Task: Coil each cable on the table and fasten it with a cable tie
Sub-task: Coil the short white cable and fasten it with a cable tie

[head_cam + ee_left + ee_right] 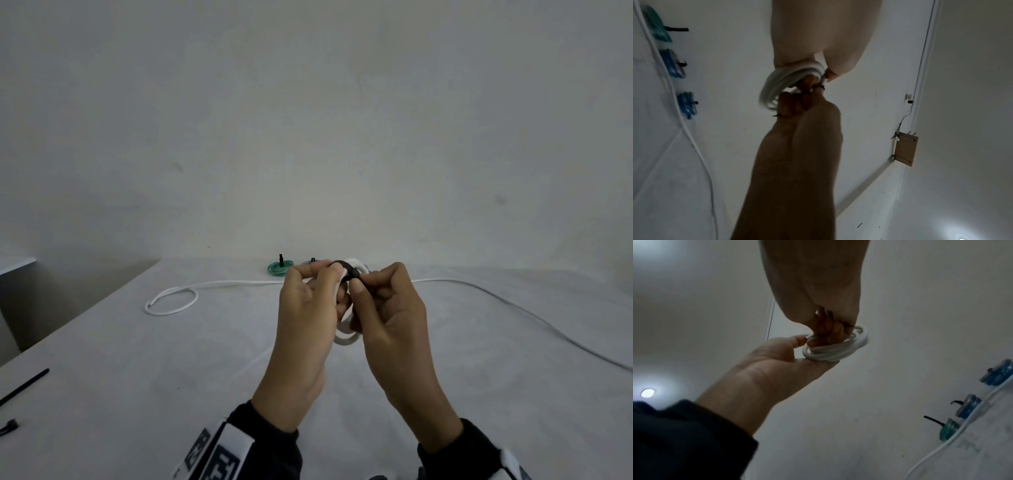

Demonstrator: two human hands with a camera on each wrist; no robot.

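Observation:
Both hands are raised above the table (171, 377) around a small white cable coil (346, 337). My left hand (308, 301) grips the coil, which rests on its fingers (813, 363) in the right wrist view. A black cable tie (344, 269) loops over the top of the coil. My right hand (383, 301) pinches the tie's head between thumb and fingertip. The left wrist view shows the coil (777, 84) between my left hand (818, 40) and my right hand (797, 105). A long loose white cable (171, 299) lies across the table behind.
A tied green coil (280, 268) sits at the table's far edge by the wall. Two tied blue coils (673, 64) (687, 104) lie beside it. Spare black cable ties (24, 387) lie near the left front. The table's left edge (85, 315) runs diagonally.

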